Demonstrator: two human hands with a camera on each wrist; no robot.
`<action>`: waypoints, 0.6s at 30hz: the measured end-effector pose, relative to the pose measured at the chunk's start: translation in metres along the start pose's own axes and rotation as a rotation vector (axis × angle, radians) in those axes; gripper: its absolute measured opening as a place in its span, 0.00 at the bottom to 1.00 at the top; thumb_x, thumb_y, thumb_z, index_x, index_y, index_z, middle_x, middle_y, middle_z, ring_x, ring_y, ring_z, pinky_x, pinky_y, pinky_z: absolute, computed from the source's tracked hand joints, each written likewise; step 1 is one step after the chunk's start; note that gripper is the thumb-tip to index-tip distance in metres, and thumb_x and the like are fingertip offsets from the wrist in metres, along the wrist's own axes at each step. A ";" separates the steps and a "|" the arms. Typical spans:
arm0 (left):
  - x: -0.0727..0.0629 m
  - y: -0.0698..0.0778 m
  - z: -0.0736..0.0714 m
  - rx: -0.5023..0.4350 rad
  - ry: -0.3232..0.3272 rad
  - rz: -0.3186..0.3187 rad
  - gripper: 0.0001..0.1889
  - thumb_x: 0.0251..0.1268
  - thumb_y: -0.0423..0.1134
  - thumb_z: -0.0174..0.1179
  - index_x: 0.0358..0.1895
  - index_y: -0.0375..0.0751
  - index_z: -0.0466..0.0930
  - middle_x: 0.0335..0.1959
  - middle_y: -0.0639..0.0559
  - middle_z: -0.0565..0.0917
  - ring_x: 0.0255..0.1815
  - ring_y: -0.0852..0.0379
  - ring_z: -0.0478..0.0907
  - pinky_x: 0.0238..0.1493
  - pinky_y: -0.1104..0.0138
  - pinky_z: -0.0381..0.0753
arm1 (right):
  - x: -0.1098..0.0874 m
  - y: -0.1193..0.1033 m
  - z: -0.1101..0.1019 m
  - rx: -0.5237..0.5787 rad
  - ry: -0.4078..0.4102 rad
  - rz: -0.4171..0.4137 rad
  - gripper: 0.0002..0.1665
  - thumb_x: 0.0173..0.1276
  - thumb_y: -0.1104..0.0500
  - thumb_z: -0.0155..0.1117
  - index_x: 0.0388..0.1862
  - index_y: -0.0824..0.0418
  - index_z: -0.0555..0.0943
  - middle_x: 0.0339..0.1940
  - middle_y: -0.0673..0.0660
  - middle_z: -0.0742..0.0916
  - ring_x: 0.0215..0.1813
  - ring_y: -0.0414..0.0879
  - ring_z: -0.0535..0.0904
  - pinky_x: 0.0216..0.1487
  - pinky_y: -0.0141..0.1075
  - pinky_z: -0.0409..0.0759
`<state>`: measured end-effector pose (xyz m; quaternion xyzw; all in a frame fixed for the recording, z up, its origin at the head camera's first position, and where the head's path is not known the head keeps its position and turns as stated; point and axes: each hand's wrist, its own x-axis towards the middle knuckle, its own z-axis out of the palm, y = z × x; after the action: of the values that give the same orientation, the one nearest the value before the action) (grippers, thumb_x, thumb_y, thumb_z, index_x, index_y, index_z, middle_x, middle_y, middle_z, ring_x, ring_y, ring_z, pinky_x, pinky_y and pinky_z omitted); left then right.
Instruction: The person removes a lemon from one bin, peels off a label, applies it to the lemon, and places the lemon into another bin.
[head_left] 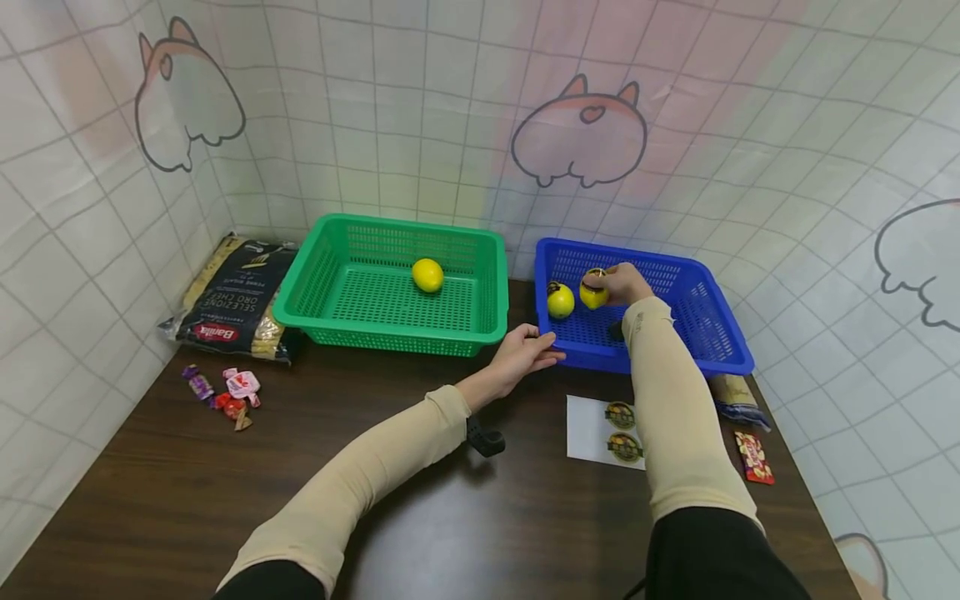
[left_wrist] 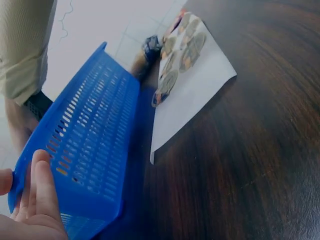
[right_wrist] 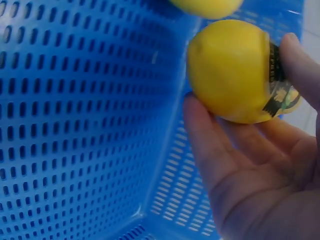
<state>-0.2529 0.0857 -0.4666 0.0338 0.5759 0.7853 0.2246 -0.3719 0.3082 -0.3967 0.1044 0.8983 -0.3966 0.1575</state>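
Note:
Inside the blue basket [head_left: 678,329], my right hand [head_left: 626,283] holds a yellow lemon [right_wrist: 227,70] between thumb and fingers. A black printed sticker [right_wrist: 276,80] is on that lemon, partly under the thumb. Another lemon with a dark sticker [head_left: 560,302] lies in the same basket, at its left end. At the basket's near left corner, my left hand [head_left: 517,360] grips the rim. The left wrist view shows its fingers [left_wrist: 46,192] against the outer wall and the thumb on the rim's other side. A lemon [head_left: 427,275] without a visible sticker rests in the green basket [head_left: 390,337].
A white sheet with round black-and-gold stickers [head_left: 588,429] lies before the blue basket. Left of the green basket is a pasta bag [head_left: 232,292], with wrapped candies [head_left: 242,385] nearer. On the right are a red packet [head_left: 753,457] and another bag [head_left: 738,400]. A patterned curtain surrounds the table.

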 end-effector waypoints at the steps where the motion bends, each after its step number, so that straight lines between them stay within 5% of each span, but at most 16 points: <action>1: 0.000 0.000 0.001 -0.009 0.001 -0.001 0.06 0.76 0.40 0.54 0.46 0.43 0.68 0.46 0.44 0.84 0.46 0.56 0.88 0.46 0.72 0.87 | 0.001 0.001 0.002 -0.031 -0.001 0.011 0.37 0.74 0.46 0.59 0.68 0.73 0.70 0.63 0.70 0.78 0.54 0.55 0.81 0.66 0.51 0.80; 7: -0.001 -0.004 0.002 -0.043 0.013 -0.012 0.04 0.77 0.37 0.51 0.45 0.44 0.65 0.45 0.44 0.84 0.47 0.54 0.88 0.47 0.71 0.87 | 0.002 0.008 0.018 -0.177 -0.038 0.046 0.34 0.74 0.45 0.59 0.62 0.74 0.74 0.52 0.66 0.81 0.47 0.53 0.81 0.60 0.48 0.84; 18: -0.002 0.001 0.004 -0.010 0.008 -0.002 0.05 0.77 0.37 0.51 0.46 0.44 0.65 0.51 0.36 0.85 0.46 0.54 0.88 0.47 0.72 0.87 | -0.006 0.000 0.017 -0.340 -0.052 0.058 0.39 0.76 0.41 0.53 0.66 0.74 0.69 0.61 0.70 0.78 0.59 0.60 0.77 0.66 0.52 0.79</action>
<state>-0.2502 0.0881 -0.4644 0.0289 0.5731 0.7880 0.2231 -0.3629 0.2954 -0.4053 0.0919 0.9447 -0.2368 0.2074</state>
